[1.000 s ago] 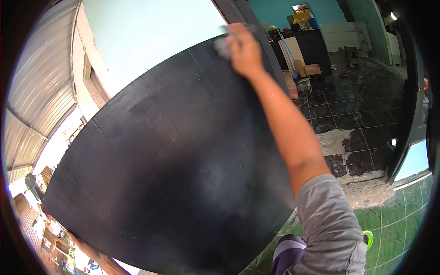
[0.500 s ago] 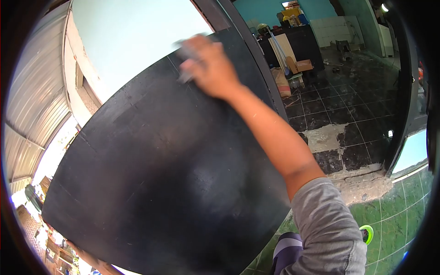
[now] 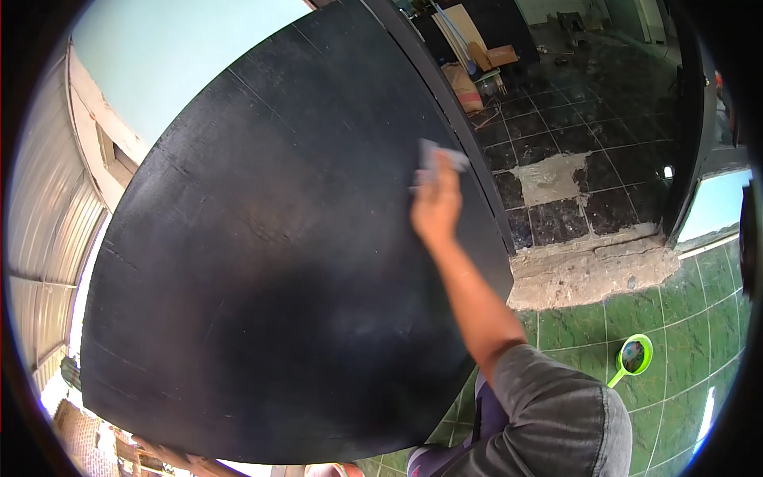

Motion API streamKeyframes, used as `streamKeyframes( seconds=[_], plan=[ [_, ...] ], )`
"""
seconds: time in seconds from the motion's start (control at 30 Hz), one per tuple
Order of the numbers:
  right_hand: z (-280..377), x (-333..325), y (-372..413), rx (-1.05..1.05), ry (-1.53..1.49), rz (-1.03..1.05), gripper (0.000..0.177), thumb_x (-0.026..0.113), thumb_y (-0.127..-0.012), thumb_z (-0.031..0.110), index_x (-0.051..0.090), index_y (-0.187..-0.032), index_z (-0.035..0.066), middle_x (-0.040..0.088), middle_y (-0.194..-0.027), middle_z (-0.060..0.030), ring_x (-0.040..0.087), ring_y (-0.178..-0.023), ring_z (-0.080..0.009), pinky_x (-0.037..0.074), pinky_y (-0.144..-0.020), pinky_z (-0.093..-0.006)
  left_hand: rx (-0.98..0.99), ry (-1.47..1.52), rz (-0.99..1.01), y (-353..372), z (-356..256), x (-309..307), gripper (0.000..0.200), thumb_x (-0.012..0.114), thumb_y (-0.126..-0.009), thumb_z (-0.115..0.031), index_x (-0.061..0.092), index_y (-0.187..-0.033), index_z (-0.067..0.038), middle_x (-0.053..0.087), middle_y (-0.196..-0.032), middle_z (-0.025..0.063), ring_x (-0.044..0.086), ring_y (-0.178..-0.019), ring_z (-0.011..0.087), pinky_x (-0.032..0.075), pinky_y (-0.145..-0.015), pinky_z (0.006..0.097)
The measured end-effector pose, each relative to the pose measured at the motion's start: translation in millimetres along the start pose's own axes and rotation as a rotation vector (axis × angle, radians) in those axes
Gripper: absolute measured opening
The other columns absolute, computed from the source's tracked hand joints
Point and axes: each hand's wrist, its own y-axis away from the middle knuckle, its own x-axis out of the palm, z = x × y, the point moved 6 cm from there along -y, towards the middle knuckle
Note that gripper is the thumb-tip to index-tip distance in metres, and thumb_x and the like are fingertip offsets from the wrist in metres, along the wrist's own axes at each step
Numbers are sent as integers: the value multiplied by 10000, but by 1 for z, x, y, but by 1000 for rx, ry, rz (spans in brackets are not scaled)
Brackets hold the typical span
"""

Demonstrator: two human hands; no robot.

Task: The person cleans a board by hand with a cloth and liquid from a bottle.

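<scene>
A large black door panel [image 3: 262,262] fills the middle of the view, its surface marked with thin scratches and dull patches. My right hand [image 3: 437,203] is closed on a grey folded sheet, perhaps sandpaper [image 3: 445,155], and presses it against the panel near the right edge, beside the dark door frame [image 3: 465,151]. At the bottom left, part of my left hand and forearm [image 3: 171,455] shows at the panel's lower edge; its fingers are hidden.
On the green tiled floor [image 3: 572,326] to the right lies a light green dipper [image 3: 633,354] with dark contents. Past the broken concrete threshold [image 3: 596,274], a dark-tiled room holds boards [image 3: 461,36], a sack [image 3: 462,87] and a cardboard box [image 3: 501,56]. A corrugated metal sheet [image 3: 52,199] stands left.
My right hand has moved with the grey sheet from the panel's upper edge down and right, towards the frame. The view has tilted lower, bringing the whole dipper into sight.
</scene>
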Motion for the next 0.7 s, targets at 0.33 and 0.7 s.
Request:
streamKeyframes(
  seconds=[0.33,0.7],
  plan=[
    [174,27,113,-748,16,812,395,595,-889,184,662,-1275,134,626,-1314,-139,607,-1206,-336,384,-1065,-626,-958,1131,-304,-8,-21,22,701,413,-1064,-517,359,-1522,10,383,-1583,161,380,-1442,285,262,-1241,467],
    [166,-16,205,-181,-195,455,606,685,-907,375,551,-1412,68,558,-1389,-238,476,-1353,-436,230,-1169,-610,-1016,1468,-314,-5,-23,29,603,567,-1035,-462,493,-1438,-19,435,-1551,113,463,-1367,271,354,-1188,450]
  ],
)
